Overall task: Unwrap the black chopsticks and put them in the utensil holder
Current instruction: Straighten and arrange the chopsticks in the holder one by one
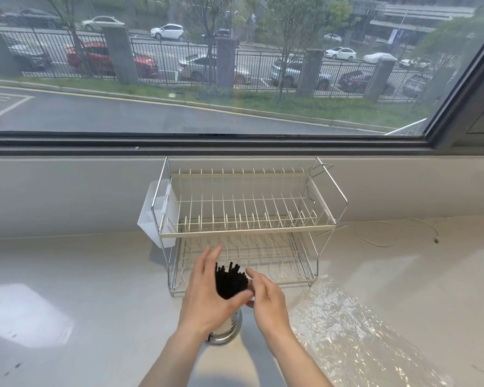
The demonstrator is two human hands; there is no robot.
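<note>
The left hand cups the near-left side of the chopsticks, fingers spread and open, thumb curling under the bundle toward the right; it looks like a loose steadying touch, not a clenched grip. The right hand is just beside the bundle on its right, fingers open and relaxed, index tip near the sticks; whether it touches them I cannot tell. The chopsticks stand upright, tips fanned, in a shiny metal holder on the counter, the holder mostly hidden behind the left hand and wrist. No wrap shows on the sticks, and a crumpled clear sheet lies on the counter to the right, well apart from the holder, so the unwrapping seems done and the sticks seem already placed. The step in hand looks like settling the bundle; the next move should need only letting go and drawing both hands back without tipping the holder. Beyond it stands a two-tier wire rack, both tiers bare, with a white plastic caddy hung on its left side, in which nothing shows
</note>
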